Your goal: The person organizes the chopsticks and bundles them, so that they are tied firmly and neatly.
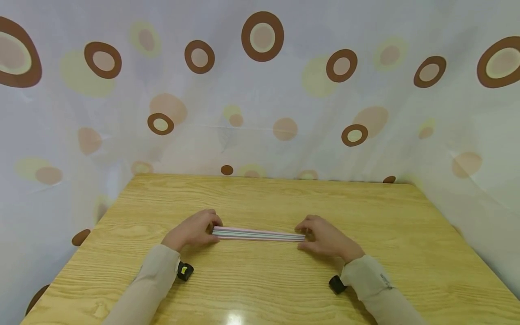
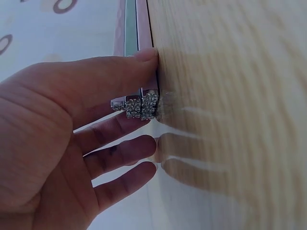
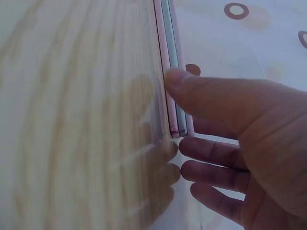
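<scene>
Roughly midway between the left and right edges of the worktop (image 1: pixel 260 284), the notebooks (image 1: pixel 257 234) sit together, left hand (image 1: pixel 194 231) and right hand (image 1: pixel 324 237) each pinching one end in a narrow grip, seemingly a steadying step whose next move calls for even pressure.

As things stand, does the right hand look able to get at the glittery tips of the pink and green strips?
Probably not: the left hand is around the glittery tips, while the right hand holds the strips at their opposite, plain end.
</scene>
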Motion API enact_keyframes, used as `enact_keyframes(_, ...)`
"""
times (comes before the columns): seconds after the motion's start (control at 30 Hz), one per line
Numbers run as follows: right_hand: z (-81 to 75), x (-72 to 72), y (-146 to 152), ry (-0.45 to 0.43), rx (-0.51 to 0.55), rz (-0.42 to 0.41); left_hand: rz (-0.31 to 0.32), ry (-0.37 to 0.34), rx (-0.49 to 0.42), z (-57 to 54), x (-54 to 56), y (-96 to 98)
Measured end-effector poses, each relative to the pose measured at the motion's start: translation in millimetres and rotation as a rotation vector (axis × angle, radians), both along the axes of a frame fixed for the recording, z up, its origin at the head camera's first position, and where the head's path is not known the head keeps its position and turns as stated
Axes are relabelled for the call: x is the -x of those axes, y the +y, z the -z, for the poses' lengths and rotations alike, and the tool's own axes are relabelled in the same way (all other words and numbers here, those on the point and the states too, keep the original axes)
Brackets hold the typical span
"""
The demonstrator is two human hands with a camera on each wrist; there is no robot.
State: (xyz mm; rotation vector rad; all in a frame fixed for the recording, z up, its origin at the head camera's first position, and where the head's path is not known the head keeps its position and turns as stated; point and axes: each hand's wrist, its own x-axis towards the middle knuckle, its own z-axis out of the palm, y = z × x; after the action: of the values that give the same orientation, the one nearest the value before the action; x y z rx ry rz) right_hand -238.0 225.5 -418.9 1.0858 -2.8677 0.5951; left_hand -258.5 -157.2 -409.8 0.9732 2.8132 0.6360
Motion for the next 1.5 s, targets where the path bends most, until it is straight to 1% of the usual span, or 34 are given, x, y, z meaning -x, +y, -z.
enact_keyframes(0.23,-0.2,1.6,-5.8,-0.028,0.015,-0.03,-0.026,-0.047,-0.017,2.1,3.3,2.4)
enact_keyframes(0.43,-0.6,2.3,-10.4,-0.049,0.014,-0.016,-0.063,-0.093,-0.019,1.6,4.6,4.6)
enact_keyframes(0.53,-1.9,2.3,-11.6,-0.068,0.012,-0.008,-0.067,-0.122,-0.035,1.2,6.2,4.6)
enact_keyframes(0.7,-4.8,1.8,-12.6,-0.102,0.007,0.003,-0.068,-0.193,-0.077,2.3,10.5,3.9)
enact_keyframes(0.87,-5.2,1.9,-13.8,-0.125,0.008,0.008,-0.067,-0.238,-0.113,4.6,14.1,3.6)
enact_keyframes(1.0,-2.2,4.0,-13.0,-0.137,0.017,0.003,-0.069,-0.257,-0.126,6.2,15.9,3.5)
enact_keyframes(1.17,1.0,6.4,-11.6,-0.139,0.031,-0.005,-0.075,-0.273,-0.134,4.9,17.2,4.2)
enact_keyframes(1.3,1.9,5.8,-10.0,-0.137,0.036,-0.01,-0.076,-0.284,-0.139,3.6,16.8,5.2)
enact_keyframes(1.4,2.4,5.0,-9.5,-0.141,0.04,-0.002,-0.082,-0.287,-0.143,4.3,17.0,6.2)
enact_keyframes(1.5,2.7,4.4,-10.1,-0.129,0.038,-0.012,-0.094,-0.293,-0.144,5.5,17.7,7.2)
